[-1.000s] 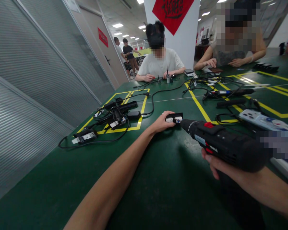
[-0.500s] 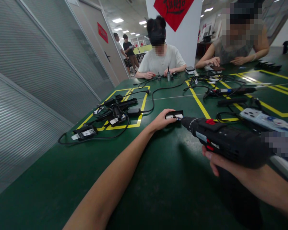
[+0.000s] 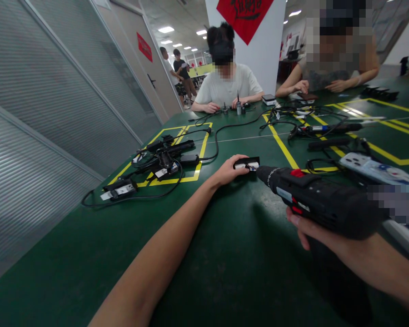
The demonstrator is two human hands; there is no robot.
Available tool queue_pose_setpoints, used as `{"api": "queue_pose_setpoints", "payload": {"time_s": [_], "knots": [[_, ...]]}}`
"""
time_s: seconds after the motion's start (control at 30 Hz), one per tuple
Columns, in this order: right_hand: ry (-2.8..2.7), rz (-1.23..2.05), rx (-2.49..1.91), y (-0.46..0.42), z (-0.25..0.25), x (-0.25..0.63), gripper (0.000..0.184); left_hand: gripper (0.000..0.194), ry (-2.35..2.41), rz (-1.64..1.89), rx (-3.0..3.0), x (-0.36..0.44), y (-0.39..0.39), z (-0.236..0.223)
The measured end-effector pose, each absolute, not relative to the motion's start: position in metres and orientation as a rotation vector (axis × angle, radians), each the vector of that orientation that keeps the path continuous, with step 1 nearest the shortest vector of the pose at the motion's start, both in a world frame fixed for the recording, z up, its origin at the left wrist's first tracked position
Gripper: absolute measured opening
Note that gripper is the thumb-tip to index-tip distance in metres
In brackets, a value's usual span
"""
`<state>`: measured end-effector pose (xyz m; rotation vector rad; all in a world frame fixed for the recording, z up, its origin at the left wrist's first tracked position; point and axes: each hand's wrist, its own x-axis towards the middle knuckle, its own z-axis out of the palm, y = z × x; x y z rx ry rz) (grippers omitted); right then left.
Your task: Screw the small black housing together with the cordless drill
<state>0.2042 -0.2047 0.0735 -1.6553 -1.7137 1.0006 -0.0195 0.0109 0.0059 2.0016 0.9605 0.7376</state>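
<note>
My left hand (image 3: 229, 170) grips the left end of a small black housing with white parts inside (image 3: 253, 161) on the green table. My right hand (image 3: 313, 229) is wrapped round the handle of a black and red power drill (image 3: 322, 197). The drill's chuck points left at the housing's right end. Whether the bit touches it cannot be made out, since the chuck covers that spot.
Black power adapters and cables (image 3: 167, 159) lie in a yellow-taped area at left. At right are a soldering iron (image 3: 323, 129), tangled cords and a pale blue box (image 3: 378, 168). A person in a white shirt (image 3: 228, 86) sits opposite; another person sits at upper right.
Both hands, the drill and the housing hold almost the same positions. The whole view has shifted very slightly.
</note>
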Motion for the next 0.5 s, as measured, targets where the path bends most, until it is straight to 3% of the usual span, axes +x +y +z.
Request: {"api": "queue_pose_setpoints", "payload": {"time_s": [0.5], "knots": [[-1.711,0.99,-1.747,-0.2023,0.0798,0.1999,0.047,0.055,0.922,0.724,1.971,-0.0209,0.0125,0.008]]}}
